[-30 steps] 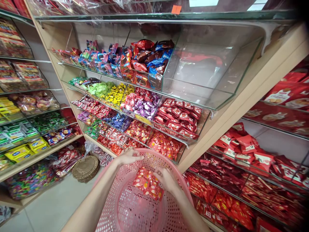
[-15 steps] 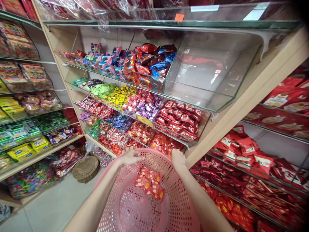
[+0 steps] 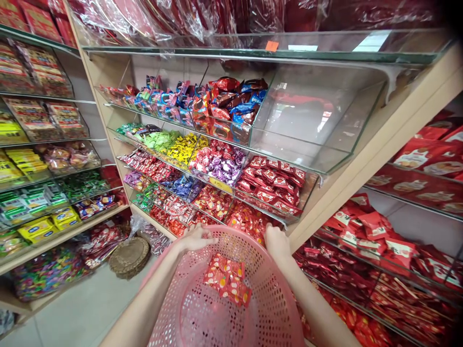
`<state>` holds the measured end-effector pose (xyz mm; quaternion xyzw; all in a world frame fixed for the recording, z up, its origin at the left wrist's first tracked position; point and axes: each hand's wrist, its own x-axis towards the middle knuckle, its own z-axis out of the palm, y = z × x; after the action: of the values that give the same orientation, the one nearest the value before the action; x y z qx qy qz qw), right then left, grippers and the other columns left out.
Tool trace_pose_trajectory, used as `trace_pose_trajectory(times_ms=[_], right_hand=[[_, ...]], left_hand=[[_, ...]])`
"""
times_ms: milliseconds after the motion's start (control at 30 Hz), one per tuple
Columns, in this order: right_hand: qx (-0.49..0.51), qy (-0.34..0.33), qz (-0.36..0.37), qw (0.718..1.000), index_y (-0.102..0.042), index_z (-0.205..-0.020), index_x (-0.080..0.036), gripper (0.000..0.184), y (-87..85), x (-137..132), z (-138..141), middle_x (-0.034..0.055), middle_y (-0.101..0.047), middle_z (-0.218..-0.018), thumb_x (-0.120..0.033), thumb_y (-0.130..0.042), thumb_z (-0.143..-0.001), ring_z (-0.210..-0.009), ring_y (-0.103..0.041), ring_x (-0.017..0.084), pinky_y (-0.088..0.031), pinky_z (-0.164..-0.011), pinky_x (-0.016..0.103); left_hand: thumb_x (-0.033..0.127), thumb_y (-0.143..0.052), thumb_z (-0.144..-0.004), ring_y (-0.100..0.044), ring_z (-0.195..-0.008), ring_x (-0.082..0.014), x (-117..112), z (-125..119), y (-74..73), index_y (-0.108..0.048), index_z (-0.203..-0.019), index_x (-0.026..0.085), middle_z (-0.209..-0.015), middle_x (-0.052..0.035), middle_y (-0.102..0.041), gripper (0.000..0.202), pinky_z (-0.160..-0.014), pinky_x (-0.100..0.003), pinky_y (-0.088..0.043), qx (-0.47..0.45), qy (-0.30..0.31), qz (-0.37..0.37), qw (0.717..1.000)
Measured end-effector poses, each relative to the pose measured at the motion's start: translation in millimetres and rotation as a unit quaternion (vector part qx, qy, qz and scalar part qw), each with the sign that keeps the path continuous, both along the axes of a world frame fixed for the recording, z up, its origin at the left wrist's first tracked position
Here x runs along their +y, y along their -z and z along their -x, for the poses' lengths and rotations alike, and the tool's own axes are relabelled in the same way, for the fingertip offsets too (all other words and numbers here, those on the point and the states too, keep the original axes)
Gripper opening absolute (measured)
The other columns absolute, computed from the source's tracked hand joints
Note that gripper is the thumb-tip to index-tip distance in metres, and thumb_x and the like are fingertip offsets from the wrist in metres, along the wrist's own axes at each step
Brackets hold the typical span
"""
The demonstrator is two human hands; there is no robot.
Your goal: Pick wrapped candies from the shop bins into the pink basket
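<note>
A pink perforated plastic basket (image 3: 278, 299) is in front of me, tilted toward me. Several red candy packets (image 3: 227, 279) with round fruit prints lie together inside it. My left hand (image 3: 197, 238) grips the basket's far rim on the left, thumb over the inner side, its other fingers partly hidden beyond the rim. On the right, my right hand (image 3: 278, 241) is closed, at the rim's edge close to the lower shelf; its fingertips are hidden, and I cannot tell whether it still touches the rim. Just past the rim lie red wrapped candies (image 3: 246, 219) in a shelf bin.
Glass-fronted shelves (image 3: 213, 130) hold colourful wrapped candies. A wooden upright (image 3: 325, 202) slants on the right, beside shelves of red packets (image 3: 376, 231). Left are shelves with yellow packs (image 3: 36, 229). A round woven item (image 3: 129, 255) lies on the floor.
The view has shifted so the shelves sit slightly lower and mostly farther right. My right hand has moved slightly rightward along or off the basket rim; my left hand stays on it.
</note>
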<state>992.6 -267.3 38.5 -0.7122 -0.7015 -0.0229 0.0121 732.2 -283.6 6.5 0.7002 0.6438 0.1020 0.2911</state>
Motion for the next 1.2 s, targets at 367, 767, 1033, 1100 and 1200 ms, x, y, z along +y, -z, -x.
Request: trace_pose_trajectory(times_ms=[367, 767, 1033, 1100, 1200], right_hand=[[0.657, -0.097, -0.003, 0.748, -0.049, -0.073, -0.019, 0.034, 38.1, -22.2, 29.6, -0.0041, -0.053, -0.047, -0.053, -0.055, -0.073, -0.032, -0.045, 0.009, -0.027, -0.031, 0.018], [0.742, -0.046, 0.112, 0.659, -0.054, -0.076, -0.016, 0.034, 63.7, -33.5, 52.2, -0.0049, -0.052, -0.044, -0.048, -0.063, -0.068, -0.037, -0.046, 0.007, -0.031, -0.036, 0.016], [0.752, -0.051, 0.131, 0.644, -0.053, -0.075, -0.016, 0.036, 74.4, -37.0, 51.2, -0.005, -0.053, -0.046, -0.049, -0.064, -0.067, -0.039, -0.047, 0.008, -0.033, -0.037, 0.017], [0.755, -0.053, 0.138, 0.639, -0.053, -0.075, -0.016, 0.036, 74.4, -38.4, 50.3, -0.0048, -0.053, -0.046, -0.049, -0.063, -0.067, -0.039, -0.047, 0.008, -0.033, -0.038, 0.017], [0.762, -0.043, 0.143, 0.63, -0.053, -0.075, -0.017, 0.037, 73.6, -40.4, 49.8, -0.0049, -0.053, -0.046, -0.051, -0.063, -0.066, -0.04, -0.047, 0.008, -0.033, -0.04, 0.017]], left_hand=[[0.074, -0.028, -0.07, -0.029, -0.124, -0.0344, 5.8, -6.5, 6.2, -0.062, -0.107, 0.029, -0.128, -0.0076, -0.047, 0.068, -0.102, -0.053, -0.01, -0.076, -0.05, 0.008, 0.996], [0.064, -0.044, -0.071, -0.031, -0.125, -0.0288, 6.3, 4.2, 12.6, -0.069, -0.09, 0.026, -0.129, -0.0028, -0.048, 0.05, -0.105, -0.044, -0.013, -0.169, 0.033, -0.002, 0.985], [0.05, -0.051, -0.073, -0.021, -0.13, -0.0223, 6.7, 3.8, 9.3, -0.067, -0.088, 0.027, -0.131, 0.0039, -0.045, 0.032, -0.107, -0.037, -0.01, -0.164, 0.082, 0.013, 0.983], [0.048, -0.052, -0.073, -0.021, -0.129, -0.0214, 5.6, 3.7, 5.7, -0.067, -0.085, 0.026, -0.127, 0.0036, -0.049, 0.028, -0.106, -0.035, -0.014, -0.175, 0.087, 0.017, 0.981], [0.048, -0.053, -0.074, -0.028, -0.126, -0.0188, 4.7, 3.4, 1.8, -0.066, -0.079, 0.025, -0.112, 0.002, -0.059, 0.027, -0.103, -0.03, -0.021, -0.199, 0.112, 0.009, 0.974]])
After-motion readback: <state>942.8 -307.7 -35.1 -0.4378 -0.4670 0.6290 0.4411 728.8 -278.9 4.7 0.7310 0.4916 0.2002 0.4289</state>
